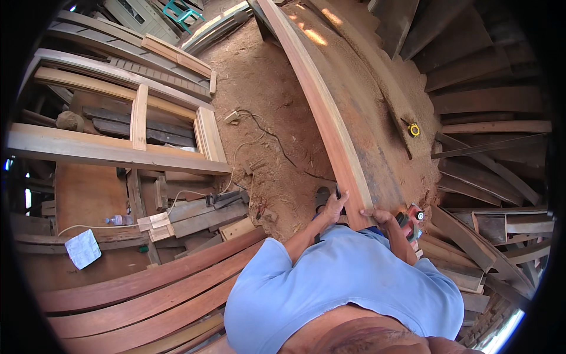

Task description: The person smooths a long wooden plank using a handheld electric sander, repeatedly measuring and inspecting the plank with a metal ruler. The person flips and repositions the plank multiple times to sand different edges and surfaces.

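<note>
A long wooden plank [321, 100] runs away from my body along the left edge of a sawdust-covered work surface [348, 94]. My left hand [333, 205] is closed at the left side of the plank's near end. A slim dark pen-like thing [338, 191] sticks up from its fingers; its exact kind is too small to tell. On the right side of that same end, my right hand [382, 217] grips the plank with its fingers curled at the edge. A red and green tool [413, 219] sits just right of my right forearm, partly hidden by it.
A yellow tape measure [414, 130] lies on the surface at the right. Stacked boards [489, 112] crowd the far right. Wooden frames [138, 118] stand at the left, and reddish planks [153, 289] lie at the lower left. A cable [277, 141] crosses the sawdust floor.
</note>
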Action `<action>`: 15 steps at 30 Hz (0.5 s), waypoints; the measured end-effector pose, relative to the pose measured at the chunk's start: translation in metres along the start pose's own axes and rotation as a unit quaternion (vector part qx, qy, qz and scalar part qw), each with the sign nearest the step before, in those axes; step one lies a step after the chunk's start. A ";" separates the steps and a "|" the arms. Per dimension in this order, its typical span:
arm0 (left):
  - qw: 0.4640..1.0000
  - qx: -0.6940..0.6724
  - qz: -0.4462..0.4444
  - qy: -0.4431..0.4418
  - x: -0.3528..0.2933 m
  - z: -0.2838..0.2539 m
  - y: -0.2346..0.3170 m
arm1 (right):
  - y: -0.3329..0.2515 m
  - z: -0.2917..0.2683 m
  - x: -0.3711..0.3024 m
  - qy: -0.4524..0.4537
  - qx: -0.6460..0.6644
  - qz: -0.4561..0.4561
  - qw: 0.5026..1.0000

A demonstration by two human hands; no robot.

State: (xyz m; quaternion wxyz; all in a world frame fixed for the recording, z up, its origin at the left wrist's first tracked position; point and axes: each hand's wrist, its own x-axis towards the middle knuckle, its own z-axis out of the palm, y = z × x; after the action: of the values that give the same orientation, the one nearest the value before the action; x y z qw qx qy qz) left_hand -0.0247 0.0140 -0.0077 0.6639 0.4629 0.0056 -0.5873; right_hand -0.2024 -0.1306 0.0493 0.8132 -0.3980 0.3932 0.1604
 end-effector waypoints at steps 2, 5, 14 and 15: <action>0.998 0.047 0.046 0.019 -0.006 0.011 0.020 | -0.006 0.004 0.007 -0.004 -0.004 -0.045 0.999; 0.998 0.029 0.056 0.021 -0.008 0.013 0.031 | -0.022 0.015 0.002 0.007 -0.006 -0.022 1.000; 0.997 0.012 0.078 0.005 -0.015 0.034 0.040 | -0.052 0.033 -0.042 0.060 -0.034 -0.048 0.997; 0.996 0.021 0.085 -0.007 -0.014 0.035 0.042 | -0.051 0.034 -0.040 0.070 -0.038 -0.029 0.996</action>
State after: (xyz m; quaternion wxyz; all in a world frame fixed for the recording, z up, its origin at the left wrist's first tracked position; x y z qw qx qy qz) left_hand -0.0147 -0.0017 0.0456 0.7019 0.4712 -0.0508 -0.5317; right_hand -0.1816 -0.1349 0.1196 0.7725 -0.4498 0.4310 0.1232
